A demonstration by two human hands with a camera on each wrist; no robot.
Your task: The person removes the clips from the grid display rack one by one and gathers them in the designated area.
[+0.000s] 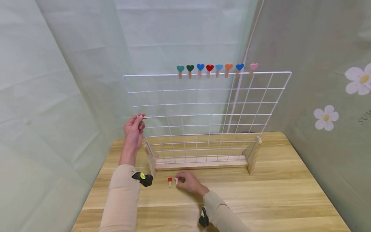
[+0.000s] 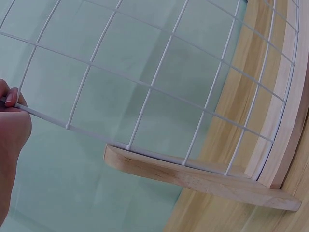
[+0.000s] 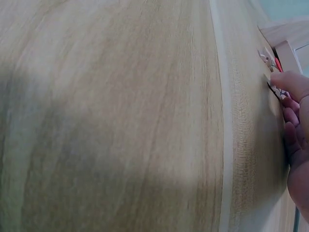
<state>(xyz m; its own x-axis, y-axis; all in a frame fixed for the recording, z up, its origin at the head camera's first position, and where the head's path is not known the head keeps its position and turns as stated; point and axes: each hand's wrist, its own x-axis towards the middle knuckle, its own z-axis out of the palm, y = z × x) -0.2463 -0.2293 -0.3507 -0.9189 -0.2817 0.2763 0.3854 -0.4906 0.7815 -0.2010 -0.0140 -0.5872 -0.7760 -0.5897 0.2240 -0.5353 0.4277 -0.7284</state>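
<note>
My left hand (image 1: 134, 130) grips the left edge wire of a white wire grid (image 1: 197, 114), about midway up; the left wrist view shows the thumb and fingers (image 2: 10, 99) around that wire. On the table just in front of the grid's base, my right hand (image 1: 189, 182) pinches a small pink heart clothespin (image 1: 176, 180) between thumb and fingers. A red heart clothespin (image 1: 169, 181) lies just left of it. Along the grid's top wire sits a row of several heart clothespins, from a teal heart clothespin (image 1: 180, 69) to a pink heart clothespin (image 1: 253, 66) at the right.
A wooden stand (image 1: 203, 165) with two upright side pieces holds the grid on the wood-grain table (image 1: 269, 193). Pale curtains (image 1: 72, 48) hang behind and at the left; a grey cloth with white flowers (image 1: 326, 117) hangs at the right.
</note>
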